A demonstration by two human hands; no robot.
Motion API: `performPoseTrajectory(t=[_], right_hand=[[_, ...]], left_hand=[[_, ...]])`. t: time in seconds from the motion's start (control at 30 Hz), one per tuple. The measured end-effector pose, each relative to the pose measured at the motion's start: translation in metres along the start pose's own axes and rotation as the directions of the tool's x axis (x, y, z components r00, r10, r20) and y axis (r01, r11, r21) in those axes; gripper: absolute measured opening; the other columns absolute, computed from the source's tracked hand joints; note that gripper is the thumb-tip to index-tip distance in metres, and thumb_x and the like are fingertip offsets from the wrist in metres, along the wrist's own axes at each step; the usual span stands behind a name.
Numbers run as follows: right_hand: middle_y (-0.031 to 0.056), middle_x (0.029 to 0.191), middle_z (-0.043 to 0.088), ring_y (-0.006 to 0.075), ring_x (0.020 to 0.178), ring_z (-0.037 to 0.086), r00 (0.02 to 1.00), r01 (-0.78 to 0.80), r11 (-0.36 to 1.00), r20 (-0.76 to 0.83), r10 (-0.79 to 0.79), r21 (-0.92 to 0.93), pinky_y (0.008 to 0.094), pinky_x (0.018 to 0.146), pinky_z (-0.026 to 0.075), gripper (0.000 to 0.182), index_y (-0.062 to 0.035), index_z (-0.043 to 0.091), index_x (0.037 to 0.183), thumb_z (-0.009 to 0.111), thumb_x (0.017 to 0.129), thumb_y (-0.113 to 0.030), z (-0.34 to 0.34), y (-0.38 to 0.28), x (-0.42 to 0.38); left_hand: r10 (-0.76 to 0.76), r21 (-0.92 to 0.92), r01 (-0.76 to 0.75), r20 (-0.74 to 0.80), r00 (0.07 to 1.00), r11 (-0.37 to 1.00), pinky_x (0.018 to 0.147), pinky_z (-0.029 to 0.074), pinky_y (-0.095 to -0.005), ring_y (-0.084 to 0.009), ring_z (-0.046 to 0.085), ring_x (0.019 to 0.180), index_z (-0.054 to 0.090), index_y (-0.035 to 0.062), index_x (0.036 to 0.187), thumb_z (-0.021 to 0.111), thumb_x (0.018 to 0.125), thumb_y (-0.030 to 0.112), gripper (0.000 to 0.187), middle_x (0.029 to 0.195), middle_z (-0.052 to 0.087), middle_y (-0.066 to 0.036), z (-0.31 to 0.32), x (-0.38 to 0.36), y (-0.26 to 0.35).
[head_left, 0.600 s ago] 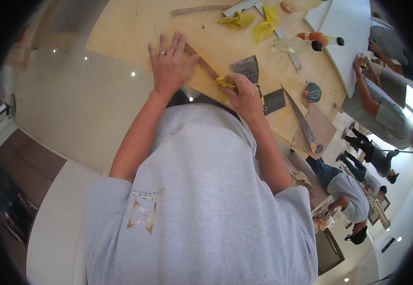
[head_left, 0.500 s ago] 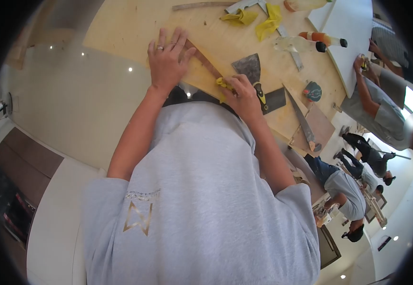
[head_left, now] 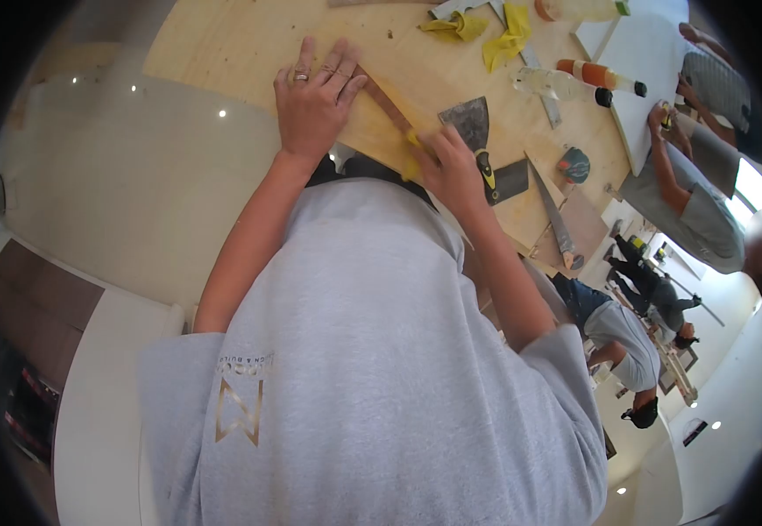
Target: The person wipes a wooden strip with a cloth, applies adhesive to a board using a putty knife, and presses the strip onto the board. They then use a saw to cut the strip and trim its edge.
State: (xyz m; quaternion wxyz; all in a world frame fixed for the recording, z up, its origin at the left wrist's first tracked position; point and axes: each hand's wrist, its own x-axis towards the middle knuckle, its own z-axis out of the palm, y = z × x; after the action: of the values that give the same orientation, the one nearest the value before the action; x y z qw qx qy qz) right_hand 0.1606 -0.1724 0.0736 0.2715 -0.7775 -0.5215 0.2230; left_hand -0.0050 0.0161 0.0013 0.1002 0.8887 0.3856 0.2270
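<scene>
My left hand (head_left: 315, 110) lies palm down on the wooden board (head_left: 249, 61), fingers spread. Beside its fingertips and thumb, a narrow reddish-brown strip (head_left: 387, 101) runs diagonally toward my right hand (head_left: 453, 171). The right hand is blurred, its fingers closed on a yellow cloth (head_left: 414, 151) at the strip's near end; part of the cloth is hidden. Just right of that hand lies a wide-bladed scraper (head_left: 468, 123) with a black and yellow handle. A dark flat rectangular piece (head_left: 511, 180) is next to the handle.
Farther right are a handsaw (head_left: 552, 210) and a round teal object (head_left: 574, 164). Yellow cloths (head_left: 508, 37), a metal square (head_left: 538, 88), a clear bottle (head_left: 549, 83) and an orange bottle (head_left: 595, 74) lie farther back. A co-worker (head_left: 696, 193) stands at the right; others are behind.
My right hand has shifted slightly along the strip with the yellow cloth and is now more blurred. My left hand stays flat beside the strip. The whole view has shifted a little.
</scene>
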Motion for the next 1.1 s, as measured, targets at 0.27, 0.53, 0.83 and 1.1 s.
performPoseTrajectory(t=[0.27,0.53,0.83,1.1], right_hand=[[0.0164,0.102,0.065,0.0437,0.090,0.070,0.995,0.070,0.998,-0.064,-0.070,-0.001,0.0500,0.077,0.058,0.019,-0.0050,0.075,0.114,0.079,0.098,-0.014,0.045,-0.013,0.074],[0.0176,0.098,0.067,0.0416,0.083,0.069,0.996,-0.070,0.998,-0.059,0.071,0.004,0.0466,0.074,0.055,0.020,-0.0005,0.078,0.112,0.082,0.096,-0.012,0.006,-0.006,0.000],[0.0180,0.098,0.066,0.0411,0.084,0.069,0.986,0.097,0.995,-0.136,-0.095,0.011,0.0491,0.074,0.056,0.020,-0.0031,0.076,0.110,0.083,0.092,-0.009,0.059,-0.035,0.106],[0.0173,0.099,0.064,0.0394,0.085,0.069,0.993,-0.101,0.995,-0.060,0.099,-0.026,0.0485,0.073,0.056,0.023,-0.0039,0.076,0.111,0.085,0.090,-0.007,0.013,-0.012,-0.001]], left_hand=[[0.003,-0.034,-0.002,0.022,1.000,0.999,0.114,0.041,-0.0456,-0.0290,0.053,0.155,0.074,0.0315,0.149,0.070,0.108,0.040,0.042,0.156,0.069,0.011,0.001,0.002,-0.003],[0.034,-0.113,-0.030,0.034,0.999,0.993,0.116,0.041,-0.0439,-0.0319,0.052,0.156,0.077,0.0276,0.145,0.068,0.109,0.034,0.037,0.155,0.070,0.007,-0.004,0.010,-0.011],[0.006,-0.329,0.024,0.088,0.996,0.944,0.121,0.038,-0.0466,-0.0369,0.051,0.157,0.079,0.0188,0.141,0.050,0.113,0.033,0.043,0.154,0.071,0.001,-0.010,0.012,-0.016],[0.047,-0.182,-0.027,0.107,0.993,0.983,0.126,0.035,-0.0513,-0.0409,0.044,0.160,0.073,0.0232,0.152,0.043,0.117,0.033,0.047,0.165,0.062,0.001,-0.012,0.009,-0.015]])
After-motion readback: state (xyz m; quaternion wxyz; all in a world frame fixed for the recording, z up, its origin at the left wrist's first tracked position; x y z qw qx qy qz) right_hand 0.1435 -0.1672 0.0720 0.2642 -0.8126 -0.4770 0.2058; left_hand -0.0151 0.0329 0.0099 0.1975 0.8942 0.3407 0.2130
